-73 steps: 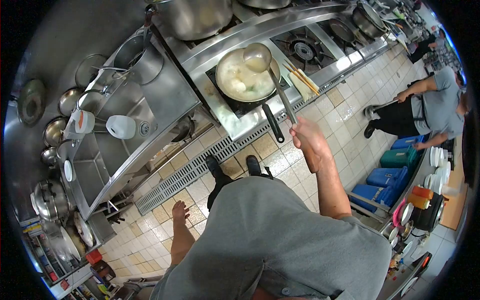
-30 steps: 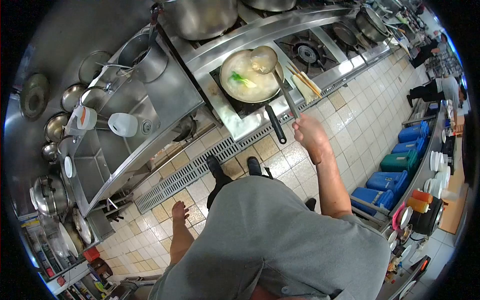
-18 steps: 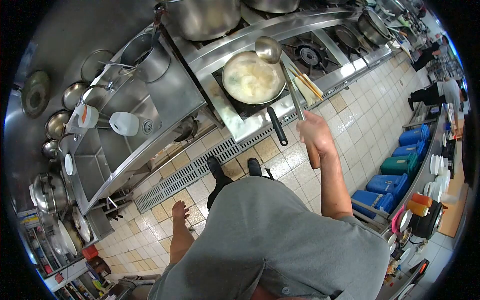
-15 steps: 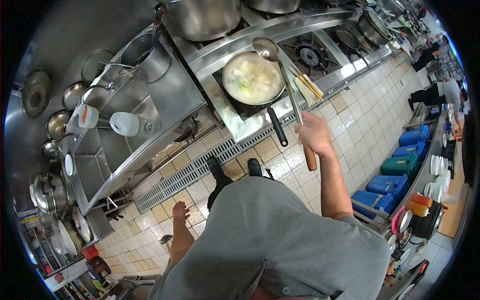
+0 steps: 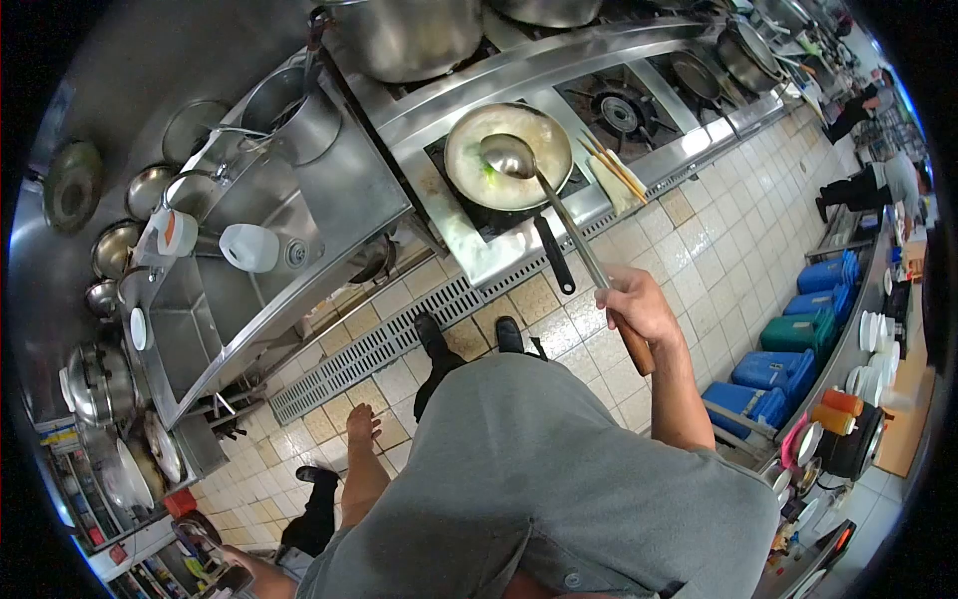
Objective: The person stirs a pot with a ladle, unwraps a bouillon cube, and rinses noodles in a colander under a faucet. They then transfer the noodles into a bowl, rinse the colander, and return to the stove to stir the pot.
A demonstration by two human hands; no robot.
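My right hand (image 5: 637, 304) grips the wooden end of a long steel ladle (image 5: 547, 200). The ladle's bowl hangs over the middle of a wok (image 5: 467, 170) of pale soup with green leaves, which sits on a burner of the steel stove (image 5: 519, 70). The wok's black handle (image 5: 551, 256) points toward me, untouched. My left hand (image 5: 362, 426) hangs down by my side over the tiled floor, fingers apart, holding nothing. A pair of wooden chopsticks (image 5: 608, 165) lies on a folded cloth right of the wok.
A steel sink (image 5: 239, 200) with a white jug (image 5: 249, 248) stands left of the stove, with pots and bowls further left. A floor drain grate (image 5: 399, 334) runs along the stove. Blue and green crates (image 5: 788, 344) line the right. Another person's dark shoe and leg (image 5: 314, 499) show at lower left; people work far right.
The ladle's bowl has come down from the wok's far rim to over its middle. My right hand slid back to the wooden handle end. A person's leg has entered at lower left.
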